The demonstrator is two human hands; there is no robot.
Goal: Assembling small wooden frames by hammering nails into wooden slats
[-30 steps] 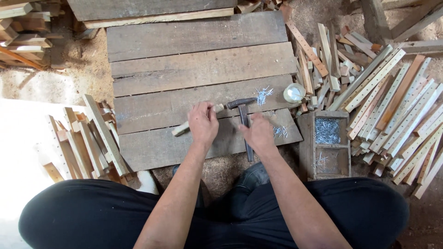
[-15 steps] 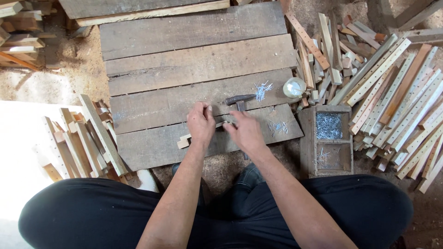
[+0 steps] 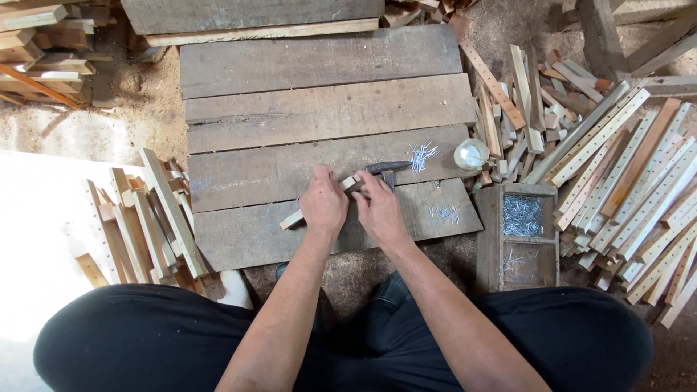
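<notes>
Both hands meet over a pale wood strip (image 3: 319, 205) lying on the plank platform (image 3: 327, 109) near its front edge. The left hand (image 3: 324, 205) clasps the strip; the right hand (image 3: 377, 210) pinches something too small to tell beside the hammer (image 3: 385, 168). It looks like positioning a nail, which calls for steady fingers.

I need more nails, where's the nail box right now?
The nail box sits right of the boards, beside the right hand, against the slat pile.

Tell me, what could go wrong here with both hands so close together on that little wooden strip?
The left hand and right hand crowd the thin wooden strip, so fingers might get pricked or pinched. Loose nails lie scattered on the planks near the hammer; a bump could send them into the sawdust. The small round container at the plank's edge could tip off.
</notes>
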